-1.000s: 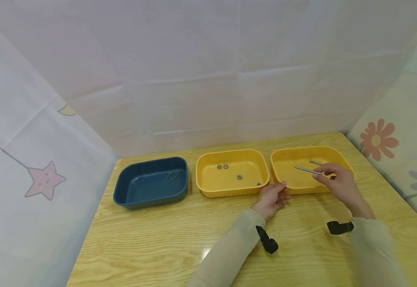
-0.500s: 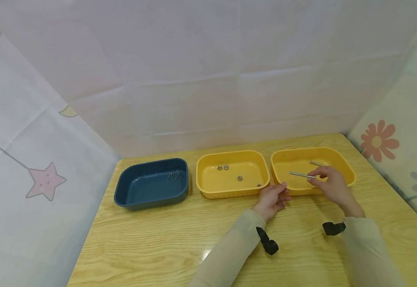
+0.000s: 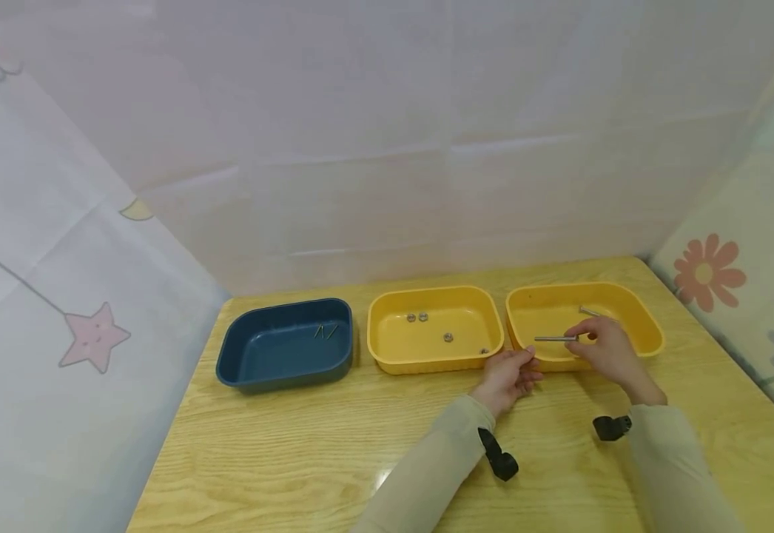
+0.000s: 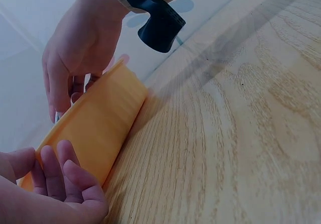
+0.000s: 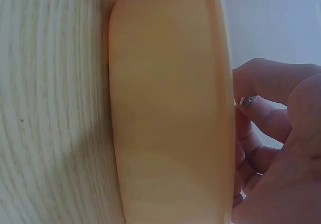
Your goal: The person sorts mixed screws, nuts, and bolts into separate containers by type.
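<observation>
In the head view, my right hand (image 3: pixel 610 355) pinches a long silver bolt (image 3: pixel 553 338) by its head end, over the right yellow bin (image 3: pixel 540 318). The bolt lies about level, its shank pointing left. Another silver bolt (image 3: pixel 590 311) rests in that bin, partly behind my right hand. At the bin's front left corner, my left hand (image 3: pixel 508 377) grips the rim. Thumb over the edge and fingers against the outer wall show in the left wrist view, where the left hand (image 4: pixel 65 189) is at lower left. From the right wrist, only the bolt's head (image 5: pixel 247 101) shows between the fingertips.
Left of the hands stands a second yellow bin (image 3: pixel 387 344) with several hex nuts (image 3: pixel 448 337) in it. Further left is a dark blue bin (image 3: pixel 254 355) holding a few thin brass-coloured screws (image 3: pixel 332 331). A cloth wall (image 3: pixel 360 185) rises behind the wooden table (image 3: pixel 280 459).
My right hand has moved left and a little nearer with the bolt, which has turned from slanted to nearly level. The left hand keeps its hold on the rim. The head view has tilted slightly.
</observation>
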A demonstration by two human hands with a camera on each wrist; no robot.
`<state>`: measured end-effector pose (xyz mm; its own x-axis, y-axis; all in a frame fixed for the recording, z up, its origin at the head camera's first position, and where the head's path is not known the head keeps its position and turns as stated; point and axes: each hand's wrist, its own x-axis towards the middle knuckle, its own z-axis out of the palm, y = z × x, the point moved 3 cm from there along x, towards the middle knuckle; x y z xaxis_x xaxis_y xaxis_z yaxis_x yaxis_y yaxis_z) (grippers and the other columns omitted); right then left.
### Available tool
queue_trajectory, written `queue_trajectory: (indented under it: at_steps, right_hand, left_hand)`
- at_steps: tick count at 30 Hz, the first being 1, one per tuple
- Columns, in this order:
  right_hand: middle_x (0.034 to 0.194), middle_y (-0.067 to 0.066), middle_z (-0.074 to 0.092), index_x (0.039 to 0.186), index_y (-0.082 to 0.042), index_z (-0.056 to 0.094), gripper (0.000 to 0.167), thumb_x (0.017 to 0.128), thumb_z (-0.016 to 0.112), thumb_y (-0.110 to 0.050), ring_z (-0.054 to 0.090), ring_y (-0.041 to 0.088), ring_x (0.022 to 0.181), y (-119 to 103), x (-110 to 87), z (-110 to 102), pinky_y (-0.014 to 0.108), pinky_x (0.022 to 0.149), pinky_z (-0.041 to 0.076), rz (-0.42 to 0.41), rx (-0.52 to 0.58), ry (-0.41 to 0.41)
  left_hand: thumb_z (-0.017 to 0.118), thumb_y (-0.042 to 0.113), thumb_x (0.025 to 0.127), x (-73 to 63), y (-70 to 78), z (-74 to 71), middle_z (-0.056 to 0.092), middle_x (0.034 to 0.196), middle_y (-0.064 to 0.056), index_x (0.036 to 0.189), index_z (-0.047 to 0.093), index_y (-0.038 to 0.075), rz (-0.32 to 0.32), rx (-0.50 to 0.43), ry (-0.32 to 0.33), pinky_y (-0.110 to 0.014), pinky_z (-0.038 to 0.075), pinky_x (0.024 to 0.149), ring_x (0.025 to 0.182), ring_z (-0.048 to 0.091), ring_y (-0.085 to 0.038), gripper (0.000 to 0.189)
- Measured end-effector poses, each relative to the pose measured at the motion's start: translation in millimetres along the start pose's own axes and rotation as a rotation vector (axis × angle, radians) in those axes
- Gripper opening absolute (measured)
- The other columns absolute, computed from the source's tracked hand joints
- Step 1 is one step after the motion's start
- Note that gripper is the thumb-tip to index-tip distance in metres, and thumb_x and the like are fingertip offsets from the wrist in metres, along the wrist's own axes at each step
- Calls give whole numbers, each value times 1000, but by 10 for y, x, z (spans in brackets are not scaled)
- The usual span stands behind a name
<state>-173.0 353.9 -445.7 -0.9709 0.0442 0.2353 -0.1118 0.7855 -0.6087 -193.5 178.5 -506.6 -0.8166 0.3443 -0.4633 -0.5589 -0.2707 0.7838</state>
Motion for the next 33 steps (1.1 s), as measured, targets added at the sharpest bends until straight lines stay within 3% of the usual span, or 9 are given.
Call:
queue_trajectory:
  at_steps: [4,8,16,24,26,29,31,33]
  right_hand:
    - [110,30,60,102,6,68,22,86,70,-8,54,45,98,2,-8,16,54,81,45,10,13,-3]
    - [113,32,58,110,8,64,29,87,70,-9,51,47,102,1,-29,-18,59,84,43,18,16,52]
    - [110,28,60,106,6,65,23,89,67,-10,52,41,100,13,-141,-110,39,79,40,13,14,122]
    - [114,26,58,109,3,66,25,94,63,-17,51,37,95,-88,-318,-319,34,75,38,16,14,140]
    - [111,25,59,107,1,67,22,94,63,-16,51,31,91,-127,-335,-388,33,73,38,-5,-5,149]
    - [103,21,61,103,0,69,16,92,64,-12,47,9,88,-230,-344,-499,29,70,37,-77,-32,180]
    - [98,18,62,100,-2,69,13,90,66,-9,41,-4,86,-323,-339,-580,24,67,35,-148,-52,208]
    - [95,16,63,98,-2,69,11,87,68,-5,36,-11,85,-429,-327,-654,21,66,34,-230,-76,235]
  left_hand:
    - [68,22,91,4,-10,4,65,74,3,89,66,11,-6,-1,-15,-22,43,54,62,62,-13,12]
    - [68,22,91,15,3,18,65,74,2,89,66,11,-1,-1,-21,-22,43,54,61,62,-13,12]
    - [67,20,92,0,45,3,64,72,3,94,67,7,0,-3,-11,-21,43,54,60,61,-12,13]
    - [68,20,91,-44,75,-63,64,71,3,90,66,9,8,-32,39,-21,43,53,58,60,-11,12]
    - [67,21,91,-43,87,-63,63,72,3,89,65,10,17,-43,28,-21,43,54,60,60,-11,12]
    - [66,25,93,-63,91,-66,63,72,2,87,64,11,16,-51,-12,-21,43,56,62,59,-11,15]
    - [66,29,93,-109,97,-78,62,72,1,86,64,10,6,-34,-58,-21,44,58,63,60,-11,19]
    - [64,30,94,-198,134,-110,63,75,0,93,65,4,-3,45,-144,-22,47,60,65,61,-11,25]
